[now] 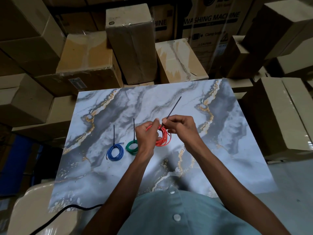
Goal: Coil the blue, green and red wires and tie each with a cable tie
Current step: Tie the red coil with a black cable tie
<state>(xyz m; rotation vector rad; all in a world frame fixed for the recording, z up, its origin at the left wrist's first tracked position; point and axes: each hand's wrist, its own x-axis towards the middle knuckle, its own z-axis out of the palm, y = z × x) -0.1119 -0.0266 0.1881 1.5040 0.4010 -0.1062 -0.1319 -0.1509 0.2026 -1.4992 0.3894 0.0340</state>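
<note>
Head view, steeply down over near table (118,106)

Marble-patterned tabletop (118,102), grey-white with gold veins, is sitting in the middle. Brown cardboard boxes (130,43) are stacking up behind it and on both sides, several wrapped in clear film. One big carton (211,22) at the back is showing "WASHING MACHINE" print. A beige plastic chair (30,209) is sitting at lower left, a black cable (67,209) running over it past the table edge. Pale grey floor (291,192) is showing at lower right. Light is coming in dim and soft.
</note>
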